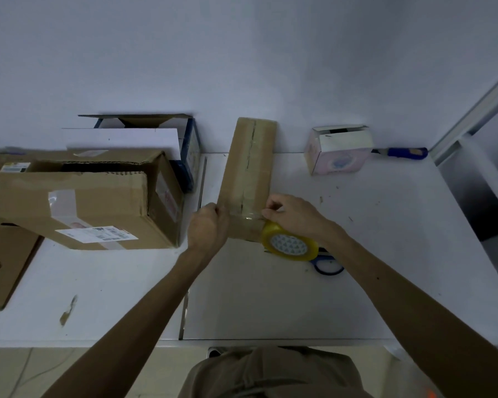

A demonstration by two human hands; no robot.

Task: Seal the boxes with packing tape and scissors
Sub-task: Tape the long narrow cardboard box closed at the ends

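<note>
**A:** What is getting cut off on the left?

**B:** A flat cardboard sheet is running out of the frame. Beside it, a big carton is hiding most of a blue-and-white box behind it.

**A:** Are any labels reading clearly?

**B:** No. The carton is carrying white shipping labels with barcodes, but the print is too small to read.

**A:** And the hands?

**B:** The left hand is curling its grip around the near left corner of the narrow box, which is lying mid-bench. The right hand is pinching the tape strip at the near right corner. The yellow tape roll is sitting just below it and covering most of the blue scissors.

**A:** And further right?

**B:** A small pink box and a blue-handled knife are sitting by the wall. Bare bench is lying open between the forearms.
</note>
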